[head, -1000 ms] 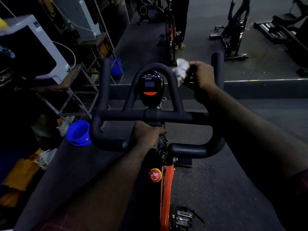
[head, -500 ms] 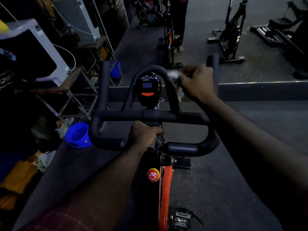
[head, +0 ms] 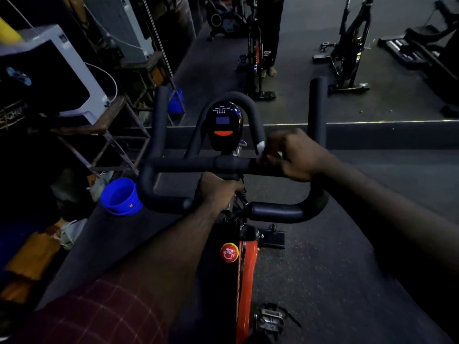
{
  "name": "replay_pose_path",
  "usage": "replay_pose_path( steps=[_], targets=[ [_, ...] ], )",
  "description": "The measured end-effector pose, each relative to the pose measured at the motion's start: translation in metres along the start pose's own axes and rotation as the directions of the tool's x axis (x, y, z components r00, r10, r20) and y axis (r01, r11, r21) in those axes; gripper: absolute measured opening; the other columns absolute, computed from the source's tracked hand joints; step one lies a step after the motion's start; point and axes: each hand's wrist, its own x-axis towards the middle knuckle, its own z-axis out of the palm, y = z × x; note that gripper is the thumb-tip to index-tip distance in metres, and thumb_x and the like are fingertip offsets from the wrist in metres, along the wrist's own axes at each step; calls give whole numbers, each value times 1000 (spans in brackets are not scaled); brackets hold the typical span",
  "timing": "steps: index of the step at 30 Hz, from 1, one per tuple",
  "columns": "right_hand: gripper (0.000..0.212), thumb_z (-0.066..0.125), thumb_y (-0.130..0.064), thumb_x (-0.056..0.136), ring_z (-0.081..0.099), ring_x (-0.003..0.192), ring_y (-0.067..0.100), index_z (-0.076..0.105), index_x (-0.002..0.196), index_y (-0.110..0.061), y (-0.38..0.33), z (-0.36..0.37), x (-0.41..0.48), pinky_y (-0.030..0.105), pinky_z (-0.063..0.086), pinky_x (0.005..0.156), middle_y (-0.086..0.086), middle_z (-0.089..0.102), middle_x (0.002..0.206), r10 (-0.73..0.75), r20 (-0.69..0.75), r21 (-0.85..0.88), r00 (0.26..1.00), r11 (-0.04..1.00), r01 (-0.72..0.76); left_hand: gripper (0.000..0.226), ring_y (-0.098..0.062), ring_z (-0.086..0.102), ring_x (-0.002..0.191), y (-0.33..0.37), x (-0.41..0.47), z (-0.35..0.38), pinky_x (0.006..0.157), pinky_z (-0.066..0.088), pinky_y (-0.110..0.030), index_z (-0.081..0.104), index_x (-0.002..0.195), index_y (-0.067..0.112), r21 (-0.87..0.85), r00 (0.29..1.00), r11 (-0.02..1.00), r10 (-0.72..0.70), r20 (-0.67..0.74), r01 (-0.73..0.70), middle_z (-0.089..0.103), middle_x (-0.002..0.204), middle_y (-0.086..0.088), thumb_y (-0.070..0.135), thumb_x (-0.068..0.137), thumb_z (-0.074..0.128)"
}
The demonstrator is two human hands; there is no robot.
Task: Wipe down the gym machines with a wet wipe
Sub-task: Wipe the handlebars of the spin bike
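A spin bike with black padded handlebars (head: 188, 163) and an orange frame (head: 246, 276) stands right in front of me. Its small console (head: 224, 125) sits inside the middle loop of the bars. My right hand (head: 295, 155) grips a white wet wipe (head: 262, 146) against the lower right leg of that loop, where it meets the crossbar. Only a small part of the wipe shows past my fingers. My left hand (head: 218, 191) grips the bike just below the crossbar centre.
A blue bucket (head: 120, 197) sits on the floor at the left, beside metal racks (head: 111, 135) and clutter. A mirror ahead reflects other bikes (head: 347, 53) and a person's legs (head: 272, 45). A red knob (head: 229, 252) and a pedal (head: 269, 319) sit lower on the bike.
My right hand has slid the wipe from the top right of the loop down its right leg to the crossbar. The left hand has kept its grip.
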Motion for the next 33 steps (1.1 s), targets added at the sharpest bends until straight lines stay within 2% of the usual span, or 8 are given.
replay_pose_path(
  steps=[3, 8, 13, 18, 21, 25, 29, 33],
  targets=[
    [34, 63, -18, 90, 64, 99, 22, 71, 123, -13, -2, 5, 5, 18, 44, 83, 5, 67, 113, 74, -148, 29, 986, 997, -70, 37, -14, 73, 62, 1, -2, -1, 58, 61, -33, 78, 70, 16, 13, 1000, 1000, 3, -15, -2, 74, 64, 7, 38, 44, 89],
    [33, 52, -12, 78, 66, 88, 23, 82, 93, -16, 11, 6, -39, 32, 54, 81, 3, 73, 100, -97, -16, -35, 995, 995, 97, 43, -15, 74, 63, -1, -1, -1, 61, 64, -38, 77, 74, 14, 40, 1000, 999, 6, -29, -5, 75, 66, 7, 40, 42, 89],
    [33, 57, -21, 86, 69, 91, 27, 78, 111, -16, 14, -7, -26, 27, 51, 82, 4, 71, 101, 150, -208, -34, 967, 986, -160, 36, -16, 73, 59, 1, -2, -1, 57, 64, -39, 77, 67, 13, 56, 1000, 998, 15, -22, -14, 73, 61, 6, 36, 43, 89],
    [55, 61, 8, 78, 69, 118, 25, 73, 128, -10, 11, 1, -53, 26, 51, 103, 12, 72, 127, 73, -17, 26, 997, 997, -73, 43, -15, 73, 64, 0, -2, 0, 60, 62, -33, 77, 73, 15, 71, 999, 997, 1, -54, 3, 74, 66, 7, 42, 41, 87],
    [29, 58, -18, 98, 69, 113, 27, 76, 120, -13, 19, -26, -79, 38, 55, 94, 9, 73, 123, 10, 54, -112, 998, 994, -4, 38, -16, 74, 70, -2, -2, 1, 59, 55, -26, 77, 75, 17, 72, 999, 997, 25, -35, -23, 74, 69, 8, 42, 50, 89],
    [44, 37, -38, 98, 59, 96, 33, 72, 115, -18, 40, -41, -88, 39, 51, 75, 8, 66, 98, 86, -73, -243, 994, 965, -101, 57, -25, 73, 93, -6, -2, 4, 69, 53, -28, 77, 96, 20, 178, 996, 984, 20, -91, -4, 75, 95, 0, 57, 55, 87],
    [49, 31, -37, 104, 49, 95, 28, 62, 133, -13, 37, -4, -91, 41, 47, 83, 8, 60, 117, 144, -11, -290, 989, 947, -141, 67, -33, 52, 126, -7, -35, 15, 107, 45, -44, 61, 116, 14, 198, 943, 974, 163, -290, -107, 58, 129, -10, 47, 63, 86],
    [21, 56, -30, 96, 59, 89, 29, 63, 111, -16, 33, -14, -92, 43, 52, 71, 2, 60, 101, 172, -36, -287, 984, 942, -175, 25, -27, 47, 109, 29, -66, 19, 93, 39, -38, 60, 94, 18, 308, 739, 759, 642, -204, -574, 55, 107, -3, 28, 79, 78]
  ],
)
